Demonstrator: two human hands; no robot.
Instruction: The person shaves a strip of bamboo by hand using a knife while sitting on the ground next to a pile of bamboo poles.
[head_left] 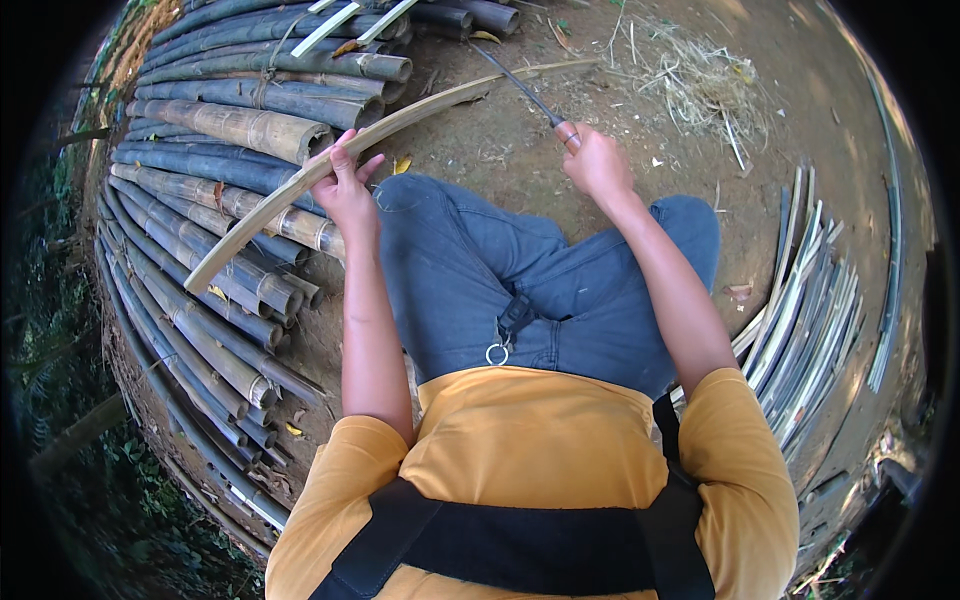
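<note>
My left hand grips a long, pale bamboo strip between thumb and fingers, some fingers stretched out past it. The strip slants from the lower left up to the far right, bending toward the picture's rim. My right hand is closed around the brown handle of a knife with a long, thin, dark blade. That blade points away and to the left, crossing the strip near its far end; whether the two touch I cannot tell. Both hands are above my crossed legs in blue trousers.
Stacked bamboo poles fill the ground on the left, their cut ends facing me. A heap of pale shavings lies at the far right. Beside my right knee is a bundle of split bamboo strips. Bare earth lies between.
</note>
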